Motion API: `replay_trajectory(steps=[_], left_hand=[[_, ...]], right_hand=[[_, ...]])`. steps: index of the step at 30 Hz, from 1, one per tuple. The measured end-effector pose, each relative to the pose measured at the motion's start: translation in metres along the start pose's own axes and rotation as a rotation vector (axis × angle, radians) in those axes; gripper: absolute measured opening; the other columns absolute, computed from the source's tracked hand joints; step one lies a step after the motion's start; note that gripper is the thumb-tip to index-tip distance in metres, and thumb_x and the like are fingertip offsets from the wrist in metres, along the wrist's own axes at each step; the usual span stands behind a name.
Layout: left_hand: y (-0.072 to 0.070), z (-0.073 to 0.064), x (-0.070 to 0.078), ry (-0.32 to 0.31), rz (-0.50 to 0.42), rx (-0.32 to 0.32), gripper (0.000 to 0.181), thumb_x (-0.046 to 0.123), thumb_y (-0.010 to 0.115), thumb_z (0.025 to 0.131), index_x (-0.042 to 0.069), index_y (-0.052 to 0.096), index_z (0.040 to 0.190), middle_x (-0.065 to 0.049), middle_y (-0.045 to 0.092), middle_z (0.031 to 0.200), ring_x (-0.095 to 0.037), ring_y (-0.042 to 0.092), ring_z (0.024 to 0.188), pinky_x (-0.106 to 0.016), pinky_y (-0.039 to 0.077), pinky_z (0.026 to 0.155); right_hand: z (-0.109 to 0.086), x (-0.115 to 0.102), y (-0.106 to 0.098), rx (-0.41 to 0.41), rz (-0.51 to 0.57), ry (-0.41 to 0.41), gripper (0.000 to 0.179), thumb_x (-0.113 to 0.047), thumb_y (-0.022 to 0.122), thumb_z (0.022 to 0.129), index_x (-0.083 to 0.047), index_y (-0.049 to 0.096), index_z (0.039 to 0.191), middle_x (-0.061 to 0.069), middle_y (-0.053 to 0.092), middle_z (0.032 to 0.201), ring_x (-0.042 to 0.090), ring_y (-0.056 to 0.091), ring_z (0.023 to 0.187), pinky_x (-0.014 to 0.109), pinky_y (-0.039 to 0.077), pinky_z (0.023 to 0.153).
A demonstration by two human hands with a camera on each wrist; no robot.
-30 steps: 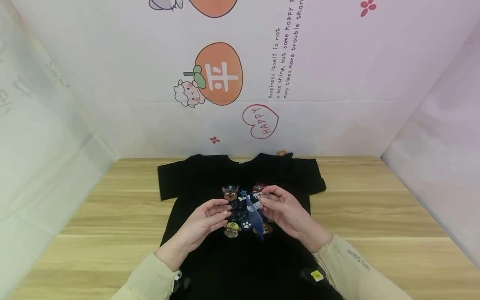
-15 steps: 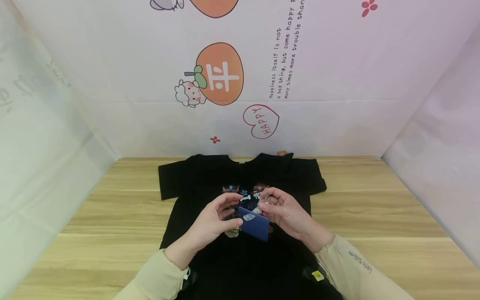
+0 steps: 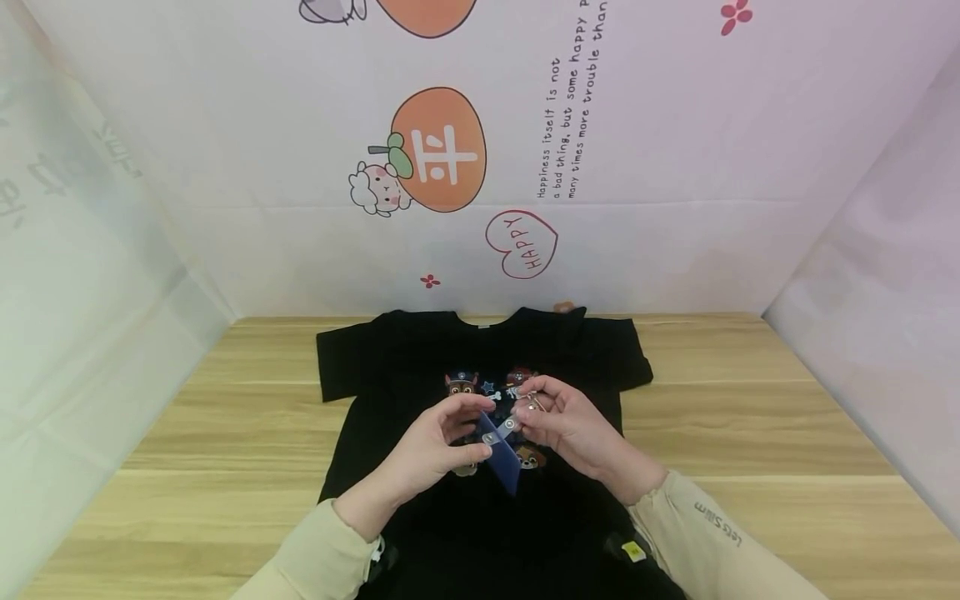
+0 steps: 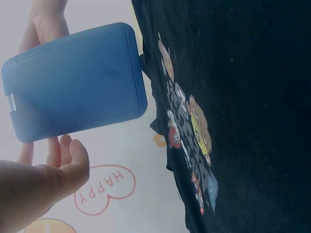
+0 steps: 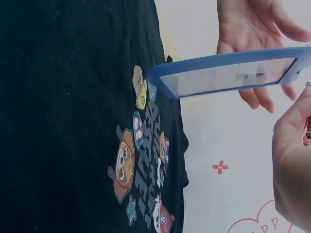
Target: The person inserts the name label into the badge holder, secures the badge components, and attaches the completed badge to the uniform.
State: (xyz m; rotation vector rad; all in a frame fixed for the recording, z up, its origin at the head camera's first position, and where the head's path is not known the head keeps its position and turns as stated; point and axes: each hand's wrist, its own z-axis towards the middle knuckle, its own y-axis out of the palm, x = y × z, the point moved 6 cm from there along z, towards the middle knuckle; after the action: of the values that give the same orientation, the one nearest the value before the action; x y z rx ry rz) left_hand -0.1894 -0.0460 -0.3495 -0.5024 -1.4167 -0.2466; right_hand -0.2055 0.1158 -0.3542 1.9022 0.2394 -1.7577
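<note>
A blue badge holder (image 3: 501, 460) hangs tilted over the black T-shirt (image 3: 480, 533), on a clear snap strap (image 3: 508, 427) with a metal clip. My right hand (image 3: 566, 429) pinches the clip end of the strap between thumb and fingers. Beside the holder's left edge my left hand (image 3: 431, 442) has its thumb and fingers spread apart and loosely curved. The left wrist view shows the holder's plain blue side (image 4: 77, 82). In the right wrist view its framed clear window (image 5: 228, 77) faces me, with left fingers (image 5: 262, 97) showing beyond it.
The T-shirt lies flat on a wooden table (image 3: 750, 417), its cartoon dog print (image 5: 125, 165) under the hands. A white patterned cloth (image 3: 300, 250) rises at the table's back edge, and white cloth sides (image 3: 885, 233) stand left and right.
The left hand has come rightward to the badge holder. The holder turned broadside half a second ago and is now turned nearly edge-on. The right hand has kept its pinch in place.
</note>
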Motion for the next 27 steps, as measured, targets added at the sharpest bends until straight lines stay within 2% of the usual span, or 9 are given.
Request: replay_trajectory(steps=[3,5,8,10,14,18,22,25,27], left_hand=[[0.001,0.001,0.0,0.015,0.007,-0.012,0.043,0.006,0.066,0.087,-0.002,0.05,0.126,-0.018,0.051,0.132,-0.032,0.047,0.124,-0.049,0.035,0.109],[0.003,0.002,-0.001,0.016,0.007,-0.023,0.04,0.007,0.065,0.088,-0.002,0.052,0.125,-0.018,0.053,0.129,-0.031,0.05,0.123,-0.048,0.038,0.107],[0.005,0.002,-0.002,0.0,-0.007,-0.05,0.038,0.011,0.064,0.09,-0.002,0.053,0.124,-0.018,0.056,0.124,-0.027,0.057,0.112,-0.047,0.049,0.093],[0.007,0.003,-0.004,-0.016,-0.026,-0.068,0.036,0.012,0.063,0.091,-0.002,0.053,0.123,-0.019,0.059,0.119,-0.023,0.059,0.103,-0.043,0.053,0.082],[0.009,0.003,-0.006,-0.038,-0.039,-0.081,0.033,0.011,0.063,0.09,-0.004,0.056,0.119,-0.018,0.063,0.11,-0.017,0.058,0.088,-0.031,0.05,0.07],[0.01,0.004,-0.006,-0.053,-0.03,-0.084,0.03,0.01,0.064,0.09,-0.004,0.059,0.116,-0.007,0.065,0.098,-0.011,0.055,0.074,-0.024,0.046,0.062],[0.012,0.004,-0.006,-0.061,-0.019,-0.105,0.028,0.009,0.062,0.09,-0.006,0.06,0.114,0.003,0.056,0.077,-0.007,0.044,0.059,-0.019,0.038,0.053],[0.013,0.005,-0.007,-0.058,0.006,-0.12,0.027,0.008,0.062,0.09,-0.006,0.061,0.113,0.005,0.047,0.066,-0.006,0.037,0.054,-0.017,0.033,0.05],[0.013,0.005,-0.007,-0.052,0.021,-0.123,0.027,0.009,0.062,0.09,-0.006,0.062,0.112,0.006,0.045,0.063,-0.005,0.037,0.053,-0.017,0.033,0.05]], right_hand=[[0.0,0.0,-0.002,0.029,-0.075,0.004,0.016,-0.008,0.058,0.093,-0.011,0.054,0.109,-0.006,0.064,0.087,0.004,0.063,0.077,0.019,0.055,0.076],[0.0,0.0,-0.003,0.043,-0.144,0.001,0.024,-0.009,0.059,0.093,-0.003,0.054,0.116,-0.007,0.065,0.086,0.005,0.063,0.079,0.021,0.055,0.078],[-0.001,-0.002,-0.004,0.053,-0.238,-0.012,0.042,-0.012,0.061,0.092,0.008,0.048,0.127,-0.008,0.065,0.088,0.005,0.062,0.08,0.021,0.054,0.079],[0.0,-0.003,-0.004,0.056,-0.284,-0.017,0.049,-0.013,0.062,0.091,0.011,0.045,0.131,-0.008,0.065,0.088,0.004,0.061,0.079,0.02,0.054,0.077],[0.0,-0.005,-0.005,0.059,-0.348,-0.021,0.05,-0.014,0.063,0.091,0.009,0.046,0.132,-0.008,0.066,0.09,0.005,0.059,0.074,0.02,0.052,0.071],[0.0,-0.008,-0.005,0.055,-0.417,-0.03,0.051,-0.017,0.063,0.091,0.006,0.047,0.133,-0.001,0.068,0.094,0.007,0.059,0.076,0.022,0.052,0.072],[0.0,-0.012,-0.003,0.035,-0.469,-0.057,0.049,-0.017,0.061,0.092,0.005,0.047,0.134,0.013,0.068,0.102,0.01,0.062,0.081,0.023,0.053,0.076],[0.0,-0.016,-0.002,0.024,-0.503,-0.076,0.047,-0.016,0.059,0.094,0.005,0.047,0.134,0.02,0.067,0.105,0.012,0.062,0.084,0.023,0.053,0.077],[-0.001,-0.018,-0.001,0.022,-0.531,-0.084,0.045,-0.016,0.057,0.095,0.005,0.048,0.134,0.021,0.067,0.106,0.013,0.062,0.084,0.022,0.053,0.076]])
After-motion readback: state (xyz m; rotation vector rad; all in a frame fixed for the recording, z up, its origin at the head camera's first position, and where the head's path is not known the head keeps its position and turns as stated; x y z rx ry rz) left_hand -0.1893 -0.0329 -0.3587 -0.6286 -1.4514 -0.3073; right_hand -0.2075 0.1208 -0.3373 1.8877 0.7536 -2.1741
